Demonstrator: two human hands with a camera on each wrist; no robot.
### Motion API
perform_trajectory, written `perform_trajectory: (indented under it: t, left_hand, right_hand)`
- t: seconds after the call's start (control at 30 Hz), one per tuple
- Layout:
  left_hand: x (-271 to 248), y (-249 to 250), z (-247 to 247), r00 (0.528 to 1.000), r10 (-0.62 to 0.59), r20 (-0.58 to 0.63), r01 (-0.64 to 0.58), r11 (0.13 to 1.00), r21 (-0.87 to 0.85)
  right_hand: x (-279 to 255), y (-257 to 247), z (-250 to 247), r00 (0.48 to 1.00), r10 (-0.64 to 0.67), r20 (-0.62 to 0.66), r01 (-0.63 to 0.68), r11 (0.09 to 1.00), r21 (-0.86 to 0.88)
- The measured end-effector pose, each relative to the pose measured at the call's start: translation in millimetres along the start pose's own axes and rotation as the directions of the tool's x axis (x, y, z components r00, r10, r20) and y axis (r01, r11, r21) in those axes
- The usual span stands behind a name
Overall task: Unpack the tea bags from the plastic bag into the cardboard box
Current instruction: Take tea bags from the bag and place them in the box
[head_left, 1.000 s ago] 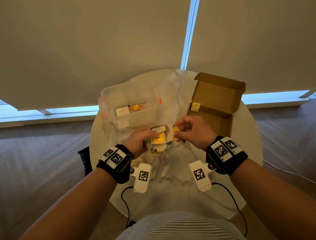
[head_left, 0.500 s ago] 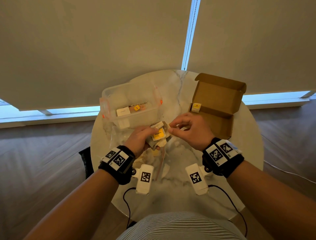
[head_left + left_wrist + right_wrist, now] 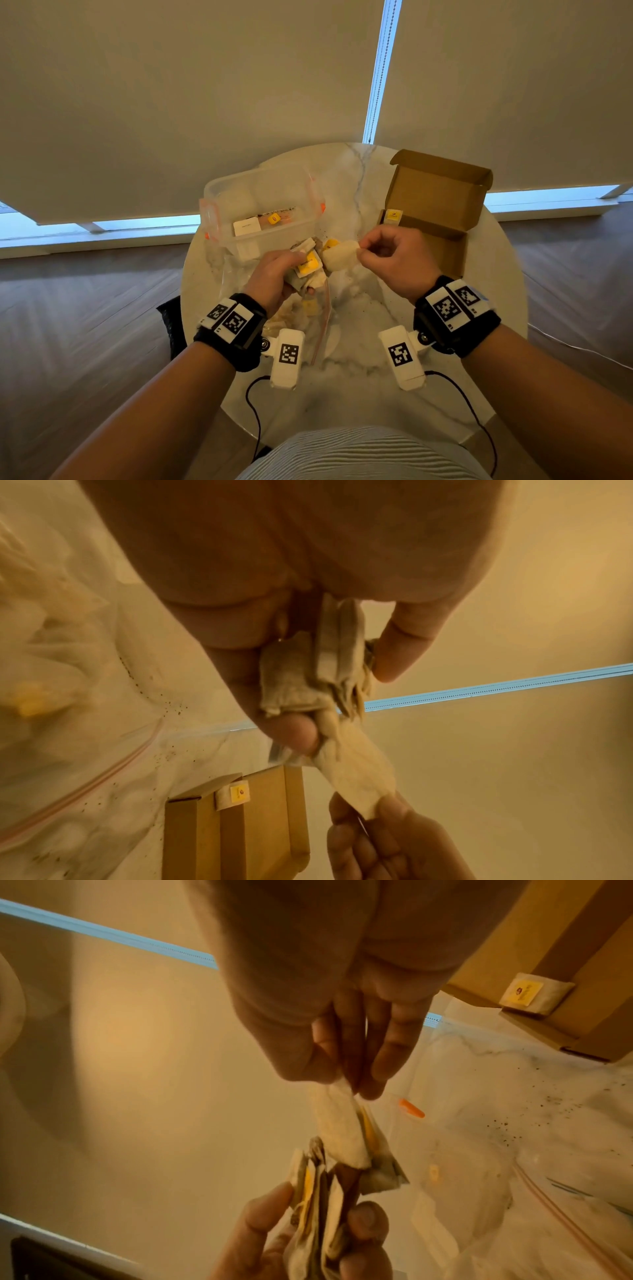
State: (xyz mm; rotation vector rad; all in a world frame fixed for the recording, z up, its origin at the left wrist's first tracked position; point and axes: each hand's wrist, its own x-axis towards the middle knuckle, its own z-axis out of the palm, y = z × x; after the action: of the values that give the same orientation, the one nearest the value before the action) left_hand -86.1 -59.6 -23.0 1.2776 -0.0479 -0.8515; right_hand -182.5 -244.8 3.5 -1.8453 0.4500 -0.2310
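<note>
Left hand (image 3: 274,274) fingers clamped round a bunch of tea bags (image 3: 308,270) above the plastic bag (image 3: 308,329). Right hand (image 3: 394,260) pinches one tea bag (image 3: 339,258), beside the open cardboard box (image 3: 442,205).

Dim room; cool daylight enters at gaps beside and below the blinds (image 3: 191,85). Wrist views are amber-tinted, soft and blurred, with wide-angle edge distortion.

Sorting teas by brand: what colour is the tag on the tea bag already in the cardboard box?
Yellow tag, clearest in the right wrist view.
</note>
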Motion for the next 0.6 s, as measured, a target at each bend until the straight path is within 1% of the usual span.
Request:
perform_trajectory:
  t: [0.1,0.23,0.4,0.5,0.6]
  left_hand:
    - [0,3,-1,1.0,0.013,0.006,-0.013,0.999,-0.037]
    - [-1,7,-3,1.0,0.022,0.007,-0.021,0.995,-0.094]
    - [-2,8,-4,0.999,0.023,0.023,-0.02,0.995,-0.102]
    - [-1,5,-2,0.999,0.025,0.022,-0.024,0.998,-0.058]
    - [-2,2,2,0.999,0.012,0.047,-0.01,0.999,-0.047]
  right_hand:
    - [0,1,-9,1.0,0.021,-0.011,-0.02,0.996,0.091]
    - [3,4,-22,0.999,0.004,-0.052,0.003,0.992,0.124]
    - [6,11,-25,0.999,-0.019,-0.037,0.019,1.0,-0.003]
    - [9,13,-20,1.0,-0.014,-0.023,0.012,0.996,-0.093]
    - [10,9,-10,1.0,-0.029,0.006,0.029,0.995,-0.1]
